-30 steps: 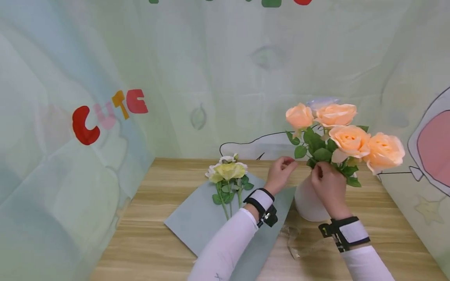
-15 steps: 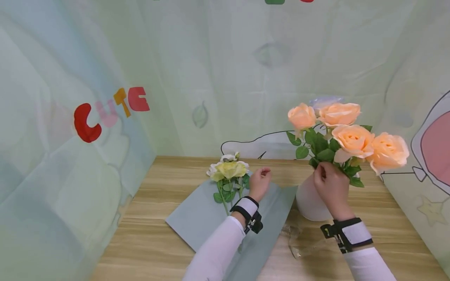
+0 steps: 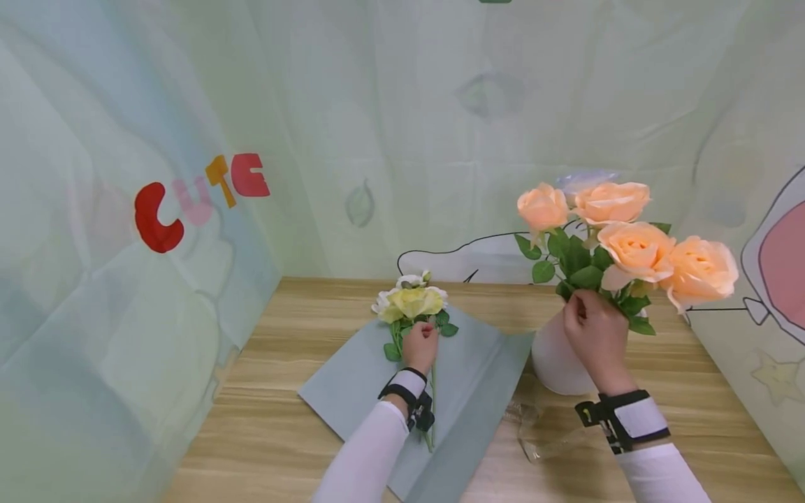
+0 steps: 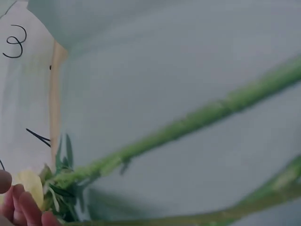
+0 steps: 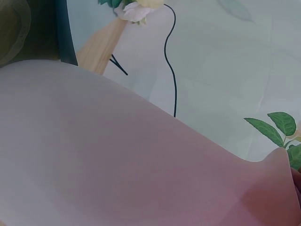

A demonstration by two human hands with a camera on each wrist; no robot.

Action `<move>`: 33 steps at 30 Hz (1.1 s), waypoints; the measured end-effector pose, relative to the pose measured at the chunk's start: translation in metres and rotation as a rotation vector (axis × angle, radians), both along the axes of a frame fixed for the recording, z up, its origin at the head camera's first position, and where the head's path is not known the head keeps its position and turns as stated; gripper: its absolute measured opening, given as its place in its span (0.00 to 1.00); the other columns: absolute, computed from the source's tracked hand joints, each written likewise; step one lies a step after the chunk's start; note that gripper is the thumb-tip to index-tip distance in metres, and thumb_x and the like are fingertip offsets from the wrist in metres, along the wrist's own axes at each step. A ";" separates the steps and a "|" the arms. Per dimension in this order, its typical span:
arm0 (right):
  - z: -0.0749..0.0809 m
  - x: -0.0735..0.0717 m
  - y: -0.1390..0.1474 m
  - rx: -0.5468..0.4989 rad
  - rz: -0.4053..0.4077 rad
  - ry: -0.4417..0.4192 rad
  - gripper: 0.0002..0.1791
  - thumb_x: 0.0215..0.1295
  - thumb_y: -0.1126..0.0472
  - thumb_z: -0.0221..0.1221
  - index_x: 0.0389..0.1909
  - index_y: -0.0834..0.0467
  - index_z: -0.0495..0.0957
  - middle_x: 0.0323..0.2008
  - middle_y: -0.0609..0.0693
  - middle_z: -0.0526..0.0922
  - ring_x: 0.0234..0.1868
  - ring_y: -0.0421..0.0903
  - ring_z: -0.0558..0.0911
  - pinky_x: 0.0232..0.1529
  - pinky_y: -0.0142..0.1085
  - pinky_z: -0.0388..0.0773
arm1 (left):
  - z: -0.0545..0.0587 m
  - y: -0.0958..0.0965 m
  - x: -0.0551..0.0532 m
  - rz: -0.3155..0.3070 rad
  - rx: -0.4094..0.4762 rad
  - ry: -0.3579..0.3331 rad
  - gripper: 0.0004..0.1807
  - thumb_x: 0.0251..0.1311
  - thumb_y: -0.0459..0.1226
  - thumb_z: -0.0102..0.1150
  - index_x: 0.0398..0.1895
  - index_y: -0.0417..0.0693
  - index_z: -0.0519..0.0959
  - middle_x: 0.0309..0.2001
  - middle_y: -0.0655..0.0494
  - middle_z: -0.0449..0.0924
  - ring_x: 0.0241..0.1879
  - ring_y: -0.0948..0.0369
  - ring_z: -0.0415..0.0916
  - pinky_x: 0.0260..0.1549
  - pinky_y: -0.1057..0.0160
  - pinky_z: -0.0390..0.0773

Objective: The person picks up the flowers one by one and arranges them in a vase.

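Observation:
My left hand (image 3: 420, 346) is over the cut flowers on grey-blue wrapping paper (image 3: 342, 395), its fingers loosely bent. In the left wrist view its fingertips (image 4: 29, 207) are beside a pale yellow bloom (image 4: 32, 186), and a green stem (image 4: 188, 125) crosses the paper. A yellow flower (image 3: 415, 302) and white flowers (image 3: 382, 304) lie just beyond that hand. At the mouth of a white vase (image 3: 556, 360) my right hand (image 3: 600, 342) has curled fingers among the leaves and stems of the peach roses (image 3: 635, 248); its exact grip is hidden. The vase wall (image 5: 117, 141) fills most of the right wrist view.
Crumpled clear plastic (image 3: 531, 436) lies on the wooden table (image 3: 270, 377) in front of the vase. A printed curtain (image 3: 302, 140) closes off the back and sides. Something bluish and shiny (image 3: 585, 180) shows behind the roses.
My left hand has moved left, away from the vase, to the flowers on the paper. The right hand has stayed at the vase mouth. The view has shifted slightly.

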State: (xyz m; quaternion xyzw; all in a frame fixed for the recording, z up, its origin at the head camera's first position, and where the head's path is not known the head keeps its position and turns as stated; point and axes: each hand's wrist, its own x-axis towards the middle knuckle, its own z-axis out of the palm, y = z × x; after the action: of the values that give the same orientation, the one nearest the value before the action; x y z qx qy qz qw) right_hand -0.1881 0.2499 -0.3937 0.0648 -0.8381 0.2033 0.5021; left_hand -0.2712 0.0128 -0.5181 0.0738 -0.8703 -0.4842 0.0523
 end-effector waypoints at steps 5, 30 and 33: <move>0.000 0.000 0.001 0.003 -0.003 0.005 0.06 0.49 0.70 0.51 0.19 0.68 0.74 0.14 0.58 0.73 0.15 0.51 0.70 0.17 0.44 0.64 | -0.010 -0.010 0.000 0.057 -0.027 0.016 0.08 0.53 0.38 0.53 0.35 0.45 0.76 0.30 0.52 0.78 0.29 0.57 0.74 0.28 0.61 0.70; 0.000 0.000 0.000 0.011 0.002 0.024 0.06 0.49 0.71 0.51 0.19 0.68 0.74 0.14 0.58 0.73 0.15 0.51 0.70 0.17 0.44 0.64 | -0.031 -0.033 0.004 0.048 -0.221 -0.042 0.08 0.52 0.42 0.55 0.25 0.48 0.79 0.22 0.56 0.79 0.20 0.61 0.71 0.21 0.63 0.69; 0.000 0.000 0.000 0.008 0.002 0.027 0.06 0.49 0.71 0.51 0.19 0.68 0.74 0.14 0.58 0.73 0.15 0.51 0.70 0.17 0.44 0.64 | -0.032 -0.033 0.004 0.048 -0.220 -0.040 0.08 0.53 0.42 0.55 0.25 0.49 0.79 0.22 0.56 0.78 0.20 0.61 0.71 0.21 0.63 0.68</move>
State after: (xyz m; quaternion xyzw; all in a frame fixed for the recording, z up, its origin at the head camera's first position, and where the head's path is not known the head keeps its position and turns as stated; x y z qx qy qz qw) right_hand -0.1877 0.2495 -0.3936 0.0705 -0.8319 0.1995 0.5130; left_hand -0.2676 -0.0198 -0.5505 0.0983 -0.9171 -0.3826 0.0545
